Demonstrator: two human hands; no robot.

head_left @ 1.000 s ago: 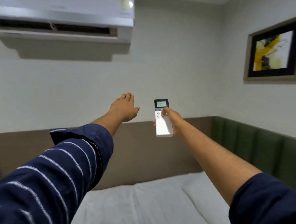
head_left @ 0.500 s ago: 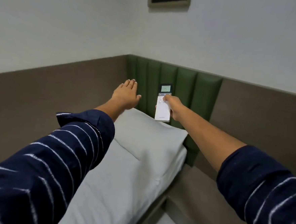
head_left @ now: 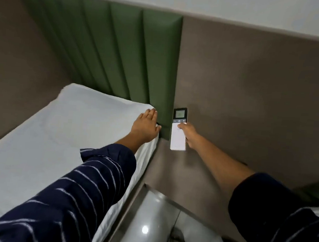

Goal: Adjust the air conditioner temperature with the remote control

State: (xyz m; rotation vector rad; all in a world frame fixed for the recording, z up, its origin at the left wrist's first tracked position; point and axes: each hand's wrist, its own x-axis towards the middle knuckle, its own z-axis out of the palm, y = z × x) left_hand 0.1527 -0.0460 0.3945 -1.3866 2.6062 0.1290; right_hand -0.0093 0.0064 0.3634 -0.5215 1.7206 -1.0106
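Right hand (head_left: 188, 135) grips the white remote control (head_left: 179, 129) upright in the air in front of the brown wall panel (head_left: 251, 89), thumb on its face below the button row. Left hand (head_left: 146, 128) is empty, fingers extended flat, palm down over the white pillow (head_left: 91, 116) beside the green headboard (head_left: 122, 52).

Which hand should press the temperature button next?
Right. The right hand already holds the remote, thumb lying on its face just below the button row. The left hand is open and empty, over the bed's corner.
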